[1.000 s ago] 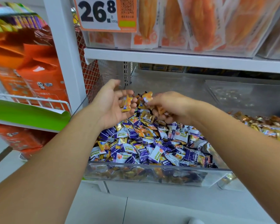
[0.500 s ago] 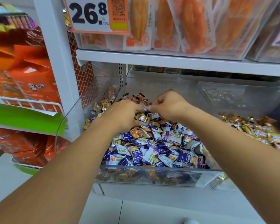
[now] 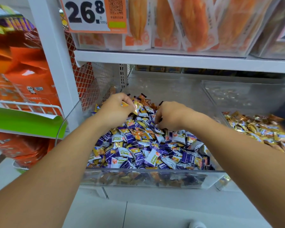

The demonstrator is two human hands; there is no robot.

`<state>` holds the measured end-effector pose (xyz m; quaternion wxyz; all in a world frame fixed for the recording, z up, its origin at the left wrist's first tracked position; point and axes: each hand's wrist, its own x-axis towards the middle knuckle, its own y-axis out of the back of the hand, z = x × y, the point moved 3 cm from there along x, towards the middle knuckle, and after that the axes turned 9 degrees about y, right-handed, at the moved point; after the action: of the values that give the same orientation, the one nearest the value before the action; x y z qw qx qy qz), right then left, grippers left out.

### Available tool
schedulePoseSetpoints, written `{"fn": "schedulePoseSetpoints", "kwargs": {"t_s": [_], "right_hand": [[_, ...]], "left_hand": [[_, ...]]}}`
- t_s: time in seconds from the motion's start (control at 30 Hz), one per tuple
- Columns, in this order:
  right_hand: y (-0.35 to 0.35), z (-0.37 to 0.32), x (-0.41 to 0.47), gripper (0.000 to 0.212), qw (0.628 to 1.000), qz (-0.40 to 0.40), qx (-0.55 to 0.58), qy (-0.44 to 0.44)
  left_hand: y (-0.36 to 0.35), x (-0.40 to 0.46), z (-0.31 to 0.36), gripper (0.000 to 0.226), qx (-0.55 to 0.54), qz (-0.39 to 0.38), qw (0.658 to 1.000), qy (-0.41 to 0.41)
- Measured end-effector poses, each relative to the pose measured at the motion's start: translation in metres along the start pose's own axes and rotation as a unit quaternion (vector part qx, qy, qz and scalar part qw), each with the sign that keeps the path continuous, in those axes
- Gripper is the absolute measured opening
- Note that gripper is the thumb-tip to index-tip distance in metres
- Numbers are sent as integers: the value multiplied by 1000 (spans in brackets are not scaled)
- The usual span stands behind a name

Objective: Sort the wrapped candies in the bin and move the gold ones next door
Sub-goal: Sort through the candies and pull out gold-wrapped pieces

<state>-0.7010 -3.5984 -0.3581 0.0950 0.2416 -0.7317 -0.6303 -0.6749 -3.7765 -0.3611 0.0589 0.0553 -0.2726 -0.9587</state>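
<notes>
clear plastic walls the bin [image 3: 155, 178] in front of us on the lower shelf, heaped with wrapped candies [image 3: 138, 148], mostly purple and white with gold and orange pieces mixed through and bunched toward the far end. in the head view, the only one we have, our left hand [image 3: 113, 111] sits over the far left of the heap with its fingers curled round a gold candy [image 3: 135, 107] that sticks out to the right of the fist. our right hand [image 3: 169, 115] is just right of it, fingers bent down into the pile near a dark wrapper; whether it pinches anything we cannot tell. the neighbouring bin [image 3: 247, 96] to the right already holds a spread of gold candies [image 3: 257, 129].

we judge we are mid-sort, picking gold pieces out of the mixed heap. the next move likely calls for carrying the held piece across the shared wall to the right and letting go there, without dragging purple wrappers along.
</notes>
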Motion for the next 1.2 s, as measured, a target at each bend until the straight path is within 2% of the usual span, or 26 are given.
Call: {"fn": "schedulePoseSetpoints", "kwargs": {"t_s": [0.03,0.13,0.2,0.3,0.4,0.5,0.6,0.7,0.77,0.83,0.9,0.97,1.07,1.13,1.2], "right_hand": [[2,0,0,16,1000,5,15,3],[6,1,-4,17,999,-42,-7,10],[-1,0,-8,27,995,-82,-50,17],[-1,3,-11,22,998,-28,-51,12],[15,3,-17,14,998,18,65,19],[32,2,-33,14,969,0,247,8],[48,3,-64,14,935,-35,351,27],[64,18,-111,18,894,-48,443,37],[71,41,-141,30,870,-36,492,7],[71,69,-160,27,837,-2,545,-43],[61,101,-168,18,775,29,620,-121],[46,127,-173,18,679,46,705,-196],[28,157,-180,26,571,104,780,-235],[22,172,-183,37,533,134,803,-229],[18,183,-185,45,534,147,804,-219]], "left_hand": [[0,-1,0,1,-26,-9,1000,13],[0,-4,6,25,-81,-40,995,32],[0,-8,11,33,-90,-50,994,42],[0,-14,12,28,-96,-54,992,67],[-4,-15,9,20,-95,-86,988,80],[-5,-18,12,14,-119,-115,983,79],[-14,-23,28,28,-175,-175,967,59],[-37,-34,53,21,-194,-246,949,30],[-55,-44,71,23,-193,-280,940,13],[-76,-54,89,21,-177,-298,938,-2],[-97,-66,108,13,-172,-299,939,-9],[-115,-76,127,12,-171,-289,942,-16],[-135,-84,157,10,-123,-275,953,-45],[-153,-82,173,9,-84,-264,959,-62],[-170,-75,182,9,-45,-239,968,-56]]}}
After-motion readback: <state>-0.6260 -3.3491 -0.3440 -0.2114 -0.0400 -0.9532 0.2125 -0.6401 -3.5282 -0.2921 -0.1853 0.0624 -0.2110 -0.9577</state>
